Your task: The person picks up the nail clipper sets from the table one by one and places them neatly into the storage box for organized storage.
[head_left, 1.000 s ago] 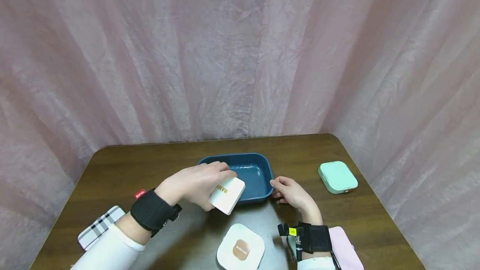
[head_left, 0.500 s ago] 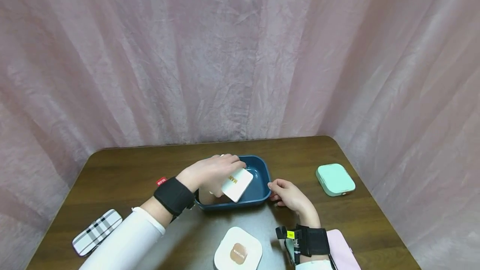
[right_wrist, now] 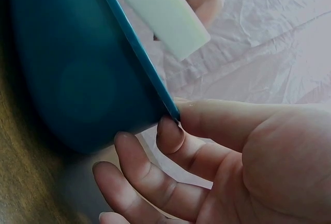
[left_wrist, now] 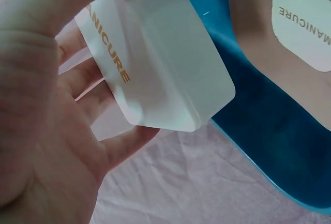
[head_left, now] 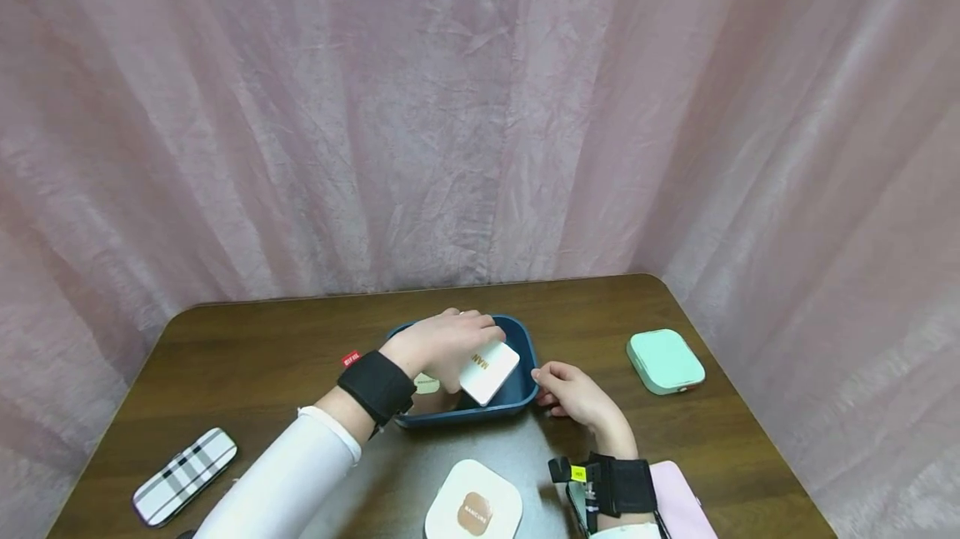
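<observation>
Since the earlier frames, the left hand (head_left: 442,346) has carried a white, rounded-square hard case with gold lettering (head_left: 495,368) rightward, from the near-left edge to well over the glossy, deep-blue, round-cornered tray (head_left: 480,414). Beneath both grips spreads a dark-brown wood-grain tabletop (head_left: 300,331). Under the left grip sits the tray; nearer the body than either grip lies a white square case with a tan label (head_left: 487,481). Inside the tray, below and left of the held case, is a beige case with a pale "MANICURE" label (left_wrist: 289,74) (mostly hidden by the arm from above).

The smooth held case looks likeliest to slip if the fingers loosen while it is tilted; brought down too far left, it could knock the beige one. A tug on the rim could skid or tip the tray.

The left fingers and thumb are spread to the held case's breadth and grip it; whether it touches the tray cannot be told. The right hand (head_left: 573,396) pinches the tray's rim between thumb and forefinger, almost closed.
</observation>
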`<state>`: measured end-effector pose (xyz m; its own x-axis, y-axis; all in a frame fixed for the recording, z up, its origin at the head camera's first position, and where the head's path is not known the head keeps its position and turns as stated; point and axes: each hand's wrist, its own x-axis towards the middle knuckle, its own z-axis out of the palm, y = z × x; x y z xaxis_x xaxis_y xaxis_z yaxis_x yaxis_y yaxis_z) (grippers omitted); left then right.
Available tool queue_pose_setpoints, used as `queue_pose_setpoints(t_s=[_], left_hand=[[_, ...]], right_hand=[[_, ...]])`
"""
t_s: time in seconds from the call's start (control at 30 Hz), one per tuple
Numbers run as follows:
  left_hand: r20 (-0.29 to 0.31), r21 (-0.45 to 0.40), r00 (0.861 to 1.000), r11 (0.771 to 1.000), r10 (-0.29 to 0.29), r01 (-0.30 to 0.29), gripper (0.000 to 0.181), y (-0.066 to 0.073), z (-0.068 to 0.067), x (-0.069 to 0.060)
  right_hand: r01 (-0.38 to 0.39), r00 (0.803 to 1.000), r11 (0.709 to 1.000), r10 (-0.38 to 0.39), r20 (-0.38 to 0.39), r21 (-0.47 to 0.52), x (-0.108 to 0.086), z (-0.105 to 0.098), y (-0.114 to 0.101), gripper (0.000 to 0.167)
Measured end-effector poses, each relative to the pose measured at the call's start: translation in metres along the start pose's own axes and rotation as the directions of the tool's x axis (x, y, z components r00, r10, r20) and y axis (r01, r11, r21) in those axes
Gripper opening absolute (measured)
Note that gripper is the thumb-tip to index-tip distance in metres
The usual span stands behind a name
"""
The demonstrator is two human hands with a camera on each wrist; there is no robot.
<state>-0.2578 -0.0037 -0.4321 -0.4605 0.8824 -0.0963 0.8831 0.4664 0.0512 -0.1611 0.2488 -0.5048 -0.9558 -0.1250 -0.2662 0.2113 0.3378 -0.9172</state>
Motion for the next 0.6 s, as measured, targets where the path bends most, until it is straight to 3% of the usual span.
queue_pose_setpoints(t_s=[0.27,0.6], left_hand=[[0.011,0.05,1.0,0.999,0.007,-0.008,0.092,-0.006,0.007,0.006],[0.028,0.047,1.0,0.999,0.014,-0.015,0.092,0.001,0.013,0.013]], right_hand=[[0.002,1.0,1.0,-0.002,0.0,0.005,0.002,0.002,-0.002,0.032],[-0.003,1.0,1.0,0.003,-0.007,-0.016,0.001,0.002,-0.001,0.034]])
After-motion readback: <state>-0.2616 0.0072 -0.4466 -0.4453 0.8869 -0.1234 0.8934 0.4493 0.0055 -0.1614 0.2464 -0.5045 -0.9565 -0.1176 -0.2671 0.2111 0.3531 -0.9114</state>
